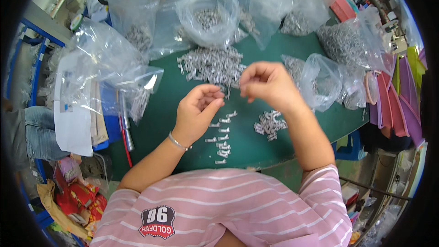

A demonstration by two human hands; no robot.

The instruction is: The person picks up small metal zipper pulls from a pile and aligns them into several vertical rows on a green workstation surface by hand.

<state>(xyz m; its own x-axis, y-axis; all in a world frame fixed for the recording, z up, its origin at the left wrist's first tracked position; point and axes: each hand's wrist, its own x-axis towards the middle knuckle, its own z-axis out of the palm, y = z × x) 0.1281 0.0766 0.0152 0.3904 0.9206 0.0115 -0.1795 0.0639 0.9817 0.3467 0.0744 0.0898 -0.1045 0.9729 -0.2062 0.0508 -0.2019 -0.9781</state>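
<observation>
Green table (164, 91) fills the centre of the frame. From where I stand, an open clear bag (184, 13) of metal bits sits at upper centre.

Main pile (211, 65) of small metal clips: just above centre, long axis left to right, directly up-frame from the gap between the hands.

Left hand (194, 112), centre: fingers curled, thumb close to forefinger. Pile lies up and slightly right of these fingertips, just beside them. Right hand (270, 86), right of centre: thumb and forefinger nearly together, tips at the pile's lower right edge. Of the two, the right looks nearer the pile. Cannot tell whether either pinch is clamped on a clip.

Column of loose clips (223, 131): below the left fingertips, running up-down; most single clips in it lie roughly crosswise.

Small heap (270, 125): lower right of centre, below the right hand, apart from its fingers.
</observation>
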